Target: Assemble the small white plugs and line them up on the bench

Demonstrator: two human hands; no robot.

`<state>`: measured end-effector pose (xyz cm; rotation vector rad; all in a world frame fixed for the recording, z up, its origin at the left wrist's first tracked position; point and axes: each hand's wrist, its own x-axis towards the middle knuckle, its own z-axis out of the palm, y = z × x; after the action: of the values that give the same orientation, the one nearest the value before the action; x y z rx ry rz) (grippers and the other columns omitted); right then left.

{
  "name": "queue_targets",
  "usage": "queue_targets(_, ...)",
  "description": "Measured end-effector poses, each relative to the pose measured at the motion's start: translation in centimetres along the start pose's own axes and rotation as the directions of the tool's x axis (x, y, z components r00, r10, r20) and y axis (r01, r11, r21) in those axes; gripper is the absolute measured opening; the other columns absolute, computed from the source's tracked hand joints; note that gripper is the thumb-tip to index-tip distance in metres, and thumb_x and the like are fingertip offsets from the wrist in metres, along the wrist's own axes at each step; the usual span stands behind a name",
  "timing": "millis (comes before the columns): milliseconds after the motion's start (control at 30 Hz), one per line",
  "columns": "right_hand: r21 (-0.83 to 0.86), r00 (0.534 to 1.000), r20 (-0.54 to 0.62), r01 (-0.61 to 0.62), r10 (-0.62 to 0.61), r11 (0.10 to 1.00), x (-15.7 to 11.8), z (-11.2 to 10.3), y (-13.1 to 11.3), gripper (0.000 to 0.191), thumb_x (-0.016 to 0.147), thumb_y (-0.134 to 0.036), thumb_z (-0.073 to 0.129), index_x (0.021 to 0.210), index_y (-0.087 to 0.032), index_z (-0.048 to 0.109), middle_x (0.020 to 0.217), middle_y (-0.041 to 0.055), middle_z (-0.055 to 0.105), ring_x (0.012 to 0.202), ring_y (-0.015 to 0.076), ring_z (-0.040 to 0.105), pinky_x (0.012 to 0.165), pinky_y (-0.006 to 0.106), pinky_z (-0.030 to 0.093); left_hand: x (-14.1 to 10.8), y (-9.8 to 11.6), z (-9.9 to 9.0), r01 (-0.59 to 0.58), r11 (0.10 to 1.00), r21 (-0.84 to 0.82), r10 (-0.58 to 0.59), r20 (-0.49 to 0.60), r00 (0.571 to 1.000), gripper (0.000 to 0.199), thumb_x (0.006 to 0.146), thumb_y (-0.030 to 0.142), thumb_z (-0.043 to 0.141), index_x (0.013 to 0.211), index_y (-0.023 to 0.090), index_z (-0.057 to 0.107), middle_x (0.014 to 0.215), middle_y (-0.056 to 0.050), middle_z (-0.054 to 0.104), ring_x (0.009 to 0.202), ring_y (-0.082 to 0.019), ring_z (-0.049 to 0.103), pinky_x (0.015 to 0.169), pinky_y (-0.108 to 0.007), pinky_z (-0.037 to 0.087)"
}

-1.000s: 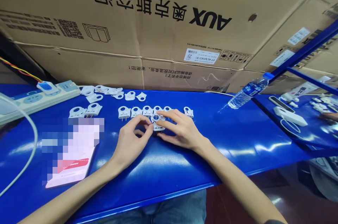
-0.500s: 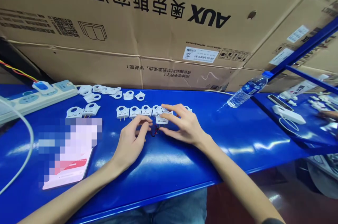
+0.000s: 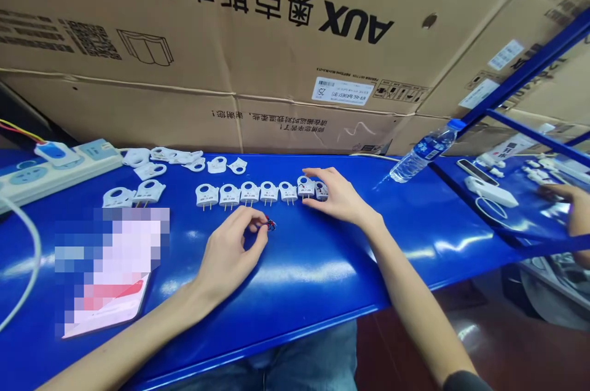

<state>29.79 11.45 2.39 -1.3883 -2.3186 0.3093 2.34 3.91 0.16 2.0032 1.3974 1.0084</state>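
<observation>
My left hand (image 3: 237,240) is closed in a pinch over the blue table, holding a small bundle of red and black wires (image 3: 271,225) at its fingertips. My right hand (image 3: 338,194) is curved around a white two-pin plug (image 3: 305,185) with a ring-shaped top, thumb near the pins and index finger by the ring. That plug is at the right part of a row of similar white plugs (image 3: 249,192), their pins facing me. Another white plug (image 3: 321,190) shows partly behind my right fingers.
More white ringed pieces (image 3: 173,156) lie along the back, and two plugs (image 3: 148,192) sit above a phone (image 3: 110,274). A power strip (image 3: 69,165) is at left. A water bottle (image 3: 426,151) leans at right. Another person's hand (image 3: 571,203) is at far right.
My right hand has moved right and back with the white plug, from in front of the row to its right part. My left hand now pinches the wires clear of the plug. The view shifted slightly.
</observation>
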Motion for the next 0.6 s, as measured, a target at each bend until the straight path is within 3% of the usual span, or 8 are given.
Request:
queue_targets(167,-0.016,0.997,0.08,0.003,-0.002,1.0,0.0,0.6,0.9,0.062,0.092,-0.038,0.075,0.15,-0.024,0.057,0.148,0.009,0.064,0.136,0.0335,0.056,0.115,0.055,0.049,-0.1,-0.1,0.1,-0.012,0.997,0.076,0.014,-0.028,1.0,0.018,0.097,0.036,0.052,0.097,0.023,0.065,0.095,-0.003,0.07,0.085,-0.019,0.064,0.078,-0.034,0.053)
queue_targets(300,-0.027,0.995,0.101,0.018,-0.015,0.999,-0.1,0.8,0.9,0.065,0.092,-0.033,0.07,0.154,-0.022,0.054,0.156,0.01,0.058,0.146,0.0351,0.049,0.121,0.057,0.044,0.0,-0.4,-0.1,0.025,0.996,0.086,-0.021,-0.049,0.999,0.015,0.095,0.032,0.051,0.097,0.024,0.064,0.095,-0.003,0.069,0.086,-0.019,0.064,0.076,-0.034,0.052)
queue_targets(433,-0.017,0.996,0.085,0.032,-0.031,0.999,-0.1,1.1,-0.2,0.072,0.091,-0.033,0.068,0.159,-0.019,0.048,0.162,0.0112,0.051,0.154,0.0335,0.042,0.128,0.058,0.035,0.2,-0.7,-0.2,0.052,0.996,0.071,-0.048,-0.052,0.997,0.013,0.094,0.03,0.05,0.096,0.024,0.062,0.094,-0.002,0.068,0.087,-0.02,0.064,0.078,-0.035,0.052)
queue_targets(600,-0.038,0.993,0.058,0.103,-0.101,0.994,0.1,2.2,-1.9,0.077,0.092,-0.042,0.07,0.161,-0.022,0.043,0.163,0.0101,0.05,0.156,0.0331,0.038,0.133,0.061,0.021,0.1,-1.1,0.1,0.0,0.99,0.142,0.001,-0.009,1.0,0.017,0.095,0.029,0.049,0.104,0.024,0.062,0.103,-0.005,0.07,0.099,-0.024,0.065,0.089,-0.041,0.053)
